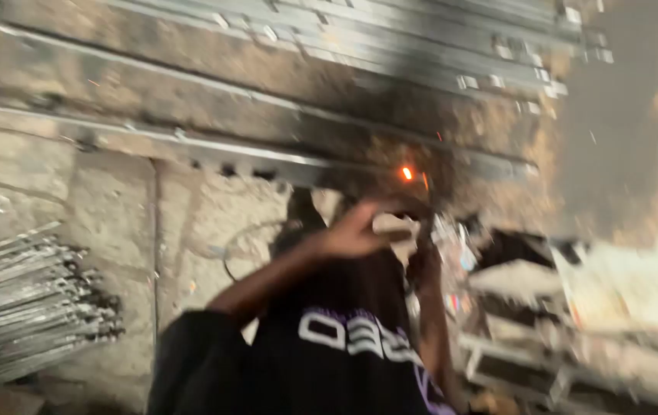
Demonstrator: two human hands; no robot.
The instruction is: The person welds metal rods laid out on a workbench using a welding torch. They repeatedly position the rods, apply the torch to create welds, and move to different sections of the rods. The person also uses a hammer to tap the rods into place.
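The view is blurred by motion. My left hand (356, 230) reaches forward from a black sleeve, its fingers next to a pale object (394, 225); whether it grips that object is unclear. Just to its right, my right hand (423, 261) looks closed around a dark tool whose tip points up at a long grey metal bar (214, 154). An orange spark (407, 173) glows where the tool meets the bar. My black shirt with white print (344, 338) fills the lower middle.
A bundle of thin metal rods (21, 307) lies at the left on the concrete floor (106, 223). More grey metal bars (421, 38) are stacked at the top. Pale box-like frames and scrap (529, 338) clutter the right. A thin cable (229, 257) loops beside my left arm.
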